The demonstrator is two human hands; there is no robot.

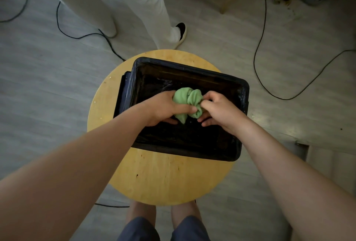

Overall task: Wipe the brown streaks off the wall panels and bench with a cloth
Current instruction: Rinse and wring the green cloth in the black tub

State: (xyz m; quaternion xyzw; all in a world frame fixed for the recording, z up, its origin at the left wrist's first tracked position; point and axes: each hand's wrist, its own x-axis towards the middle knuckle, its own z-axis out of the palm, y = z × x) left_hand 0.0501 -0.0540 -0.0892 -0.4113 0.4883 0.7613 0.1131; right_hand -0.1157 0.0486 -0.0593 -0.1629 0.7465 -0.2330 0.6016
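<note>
**A:** How is the cloth held?

**B:** The green cloth (187, 99) is gripped at both ends. One end is wrapped by the curled fingers of the left hand (165, 108), and the other is pinched by the right hand (221, 111). It is held bunched and twisted over the middle of the black-lined tub (183, 65).

**A:** What could go wrong?

**B:** If the cloth is wrung off-centre, water may be shed past the tub's near rim onto the round wooden stool (163, 179). The tub's right corners appear to pass the stool's right edge, so it could be tipped if pressed there. Drips could then reach the cables (260, 38) on the floor.
</note>
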